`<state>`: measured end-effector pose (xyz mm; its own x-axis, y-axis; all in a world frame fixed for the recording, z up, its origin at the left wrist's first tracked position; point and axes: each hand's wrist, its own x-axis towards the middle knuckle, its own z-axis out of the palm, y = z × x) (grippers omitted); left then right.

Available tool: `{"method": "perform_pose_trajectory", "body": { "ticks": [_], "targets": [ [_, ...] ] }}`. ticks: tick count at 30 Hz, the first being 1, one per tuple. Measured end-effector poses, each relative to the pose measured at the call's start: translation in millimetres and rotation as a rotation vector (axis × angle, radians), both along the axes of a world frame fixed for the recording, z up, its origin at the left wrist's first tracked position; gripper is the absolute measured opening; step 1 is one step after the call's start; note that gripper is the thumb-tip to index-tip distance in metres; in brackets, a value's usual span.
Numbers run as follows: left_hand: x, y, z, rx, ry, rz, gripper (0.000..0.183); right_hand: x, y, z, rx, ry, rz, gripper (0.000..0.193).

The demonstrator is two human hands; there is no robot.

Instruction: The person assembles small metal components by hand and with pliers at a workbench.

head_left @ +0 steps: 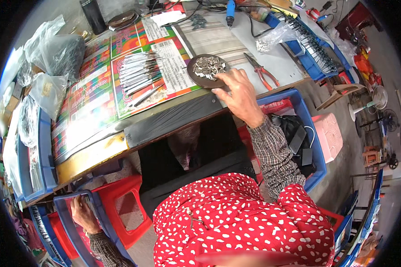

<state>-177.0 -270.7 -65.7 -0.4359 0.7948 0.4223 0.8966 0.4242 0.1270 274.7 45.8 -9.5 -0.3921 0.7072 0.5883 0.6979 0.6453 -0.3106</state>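
Note:
My right hand (241, 97) is at the right edge of a round dark dish (195, 80) on the table. Its index fingertip lies over the dish and the thumb is by the near rim, with a gap between them. Small short pale and brown pieces (208, 66) fill the dish. Low on the left, my left hand (83, 215) reaches into a blue crate (63, 222), fingers bent near its far rim. What those fingers hold, if anything, cannot be made out. Left of the dish, several thin white rods with dark tips (140, 67) lie side by side on printed cardboard.
Red-handled pliers (263, 73) lie right of the dish, with a blue tool (230, 13) beyond. A blue bin (305, 53) holds rows of dark rods. Plastic bags (53, 53) crowd the left. Below stand a red stool (120, 207) and a blue crate (318, 171) holding black items.

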Motion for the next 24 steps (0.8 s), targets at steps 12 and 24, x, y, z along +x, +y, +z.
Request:
{"method": "perform_pose_trajectory", "body": {
  "ticks": [12, 24],
  "targets": [
    [138.7, 146.6, 64.3, 0.223, -0.09, -0.527, 0.011, -10.9, 6.1, 2.9, -0.026, -0.042, 0.03, 0.029],
    [179.8, 254.6, 74.8, 0.07, -0.001, -0.666, 0.006, -9.5, 3.0, 3.4, -0.11, 0.108, 0.128, 0.013]
  ]
}}
